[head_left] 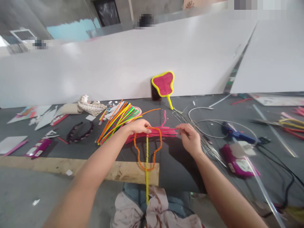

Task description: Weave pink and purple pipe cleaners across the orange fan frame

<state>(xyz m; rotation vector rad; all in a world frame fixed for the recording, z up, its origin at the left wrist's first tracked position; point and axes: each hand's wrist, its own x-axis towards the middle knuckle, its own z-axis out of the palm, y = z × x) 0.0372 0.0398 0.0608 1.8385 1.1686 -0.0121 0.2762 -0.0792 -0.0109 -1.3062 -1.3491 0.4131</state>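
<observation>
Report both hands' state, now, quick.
Left hand: closed on the orange loop at its top.
Right hand: curled by the ends of pink strips; grip cannot be told.

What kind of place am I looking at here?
Probably a craft workshop. Multicolored thin strips lie bundled together, what looks like a blue glue gun sits toward the right, and a wavy orange outline is by the person's left hand.
</observation>
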